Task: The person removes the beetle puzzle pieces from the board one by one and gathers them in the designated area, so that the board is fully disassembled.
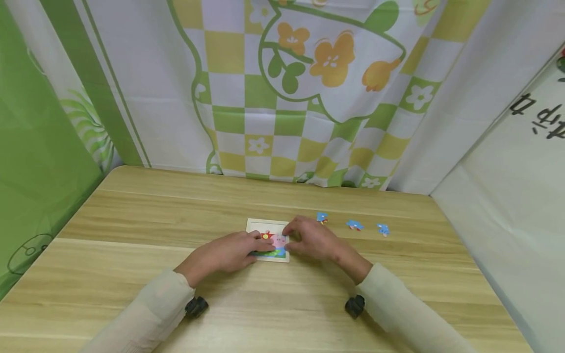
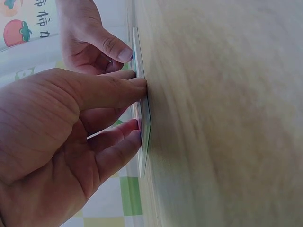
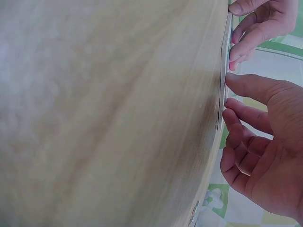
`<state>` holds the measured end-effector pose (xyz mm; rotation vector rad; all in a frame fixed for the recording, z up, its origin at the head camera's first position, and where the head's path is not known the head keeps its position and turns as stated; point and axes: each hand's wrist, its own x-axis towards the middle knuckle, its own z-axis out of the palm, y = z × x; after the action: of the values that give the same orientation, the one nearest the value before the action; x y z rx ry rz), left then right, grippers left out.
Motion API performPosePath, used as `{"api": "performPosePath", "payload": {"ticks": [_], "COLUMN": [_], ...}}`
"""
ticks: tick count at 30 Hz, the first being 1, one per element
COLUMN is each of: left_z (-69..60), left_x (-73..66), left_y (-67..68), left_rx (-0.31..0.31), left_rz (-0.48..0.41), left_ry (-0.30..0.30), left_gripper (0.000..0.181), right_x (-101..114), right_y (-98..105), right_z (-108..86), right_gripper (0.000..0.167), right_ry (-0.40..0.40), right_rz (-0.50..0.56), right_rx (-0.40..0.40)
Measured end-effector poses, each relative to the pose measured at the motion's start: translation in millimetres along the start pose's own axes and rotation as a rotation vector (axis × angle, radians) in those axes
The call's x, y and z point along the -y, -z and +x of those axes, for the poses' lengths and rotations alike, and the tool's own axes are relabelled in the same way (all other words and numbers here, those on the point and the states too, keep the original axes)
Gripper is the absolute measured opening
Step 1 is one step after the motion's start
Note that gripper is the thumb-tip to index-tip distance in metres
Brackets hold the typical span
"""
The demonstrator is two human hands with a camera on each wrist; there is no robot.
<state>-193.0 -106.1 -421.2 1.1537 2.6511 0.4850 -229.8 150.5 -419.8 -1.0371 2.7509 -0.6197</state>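
Observation:
A small jigsaw puzzle in a pale frame lies on the table, with a pink cartoon face, red and green-blue parts showing. My left hand rests its fingers on the picture from the left, covering part of it. In the left wrist view, the left thumb touches the board's near edge. From the right, my right hand touches the puzzle's right side with thumb and index finger spread apart. The right wrist view shows the right hand's other fingers loosely bent off the board.
Three loose blue puzzle pieces lie in a row to the right: one piece, a middle piece and a far piece. A patterned curtain hangs behind the wooden table. A white wall panel stands at right.

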Motion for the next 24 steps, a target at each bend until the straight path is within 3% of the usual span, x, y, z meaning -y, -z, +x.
{"api": "performPosePath", "payload": {"ticks": [24], "left_z": [1.6], "left_x": [-3.8], "left_y": [-1.3], "left_rx": [0.002], "left_rz": [-0.01], "left_ry": [-0.006], "left_gripper": [0.046], "right_x": [2.2], "right_y": [-2.8], "right_z": [-1.7], "right_gripper": [0.028], "right_ry": [-0.016], "right_rz": [0.021], "right_rx": [-0.038]}}
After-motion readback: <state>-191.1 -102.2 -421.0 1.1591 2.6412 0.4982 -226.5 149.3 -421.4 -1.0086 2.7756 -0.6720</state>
